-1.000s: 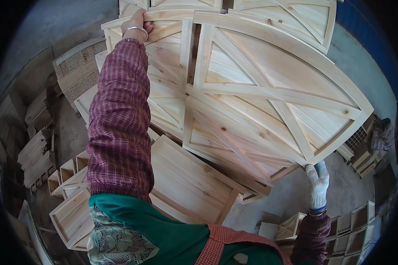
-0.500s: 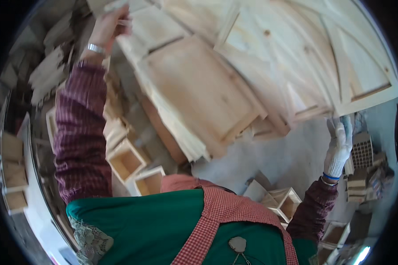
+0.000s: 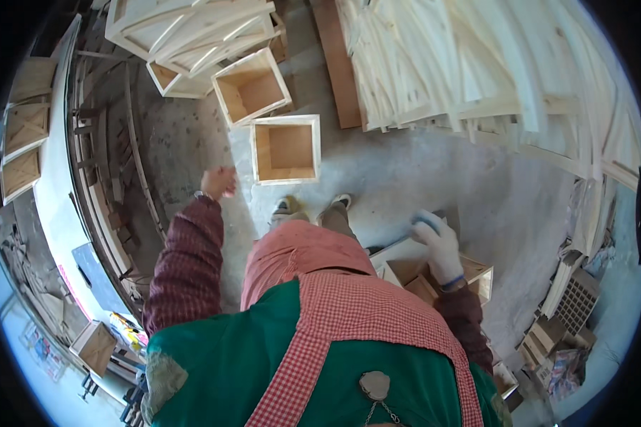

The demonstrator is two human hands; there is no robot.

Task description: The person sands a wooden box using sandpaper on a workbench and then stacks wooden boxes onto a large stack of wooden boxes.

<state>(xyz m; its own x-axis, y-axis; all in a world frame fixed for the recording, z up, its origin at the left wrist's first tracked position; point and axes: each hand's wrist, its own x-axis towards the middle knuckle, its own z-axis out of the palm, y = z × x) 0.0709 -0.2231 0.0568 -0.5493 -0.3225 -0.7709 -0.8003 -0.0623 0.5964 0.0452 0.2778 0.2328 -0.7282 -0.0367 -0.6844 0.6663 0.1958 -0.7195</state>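
Concrete (image 3: 384,171) is seen between the bare left hand (image 3: 219,183) and the pale, open-topped, square wooden box (image 3: 285,151), which is set on the floor just ahead and to the right of that hand. No clear long axis is given by its square opening, and it is neared more by the left hand than by the right. The left hand is half open, fingers loosely bent, with nothing seen held. The white-gloved right hand (image 3: 438,245) is loosely spread above another pale wooden open box (image 3: 483,279); whether that is touched cannot be told.
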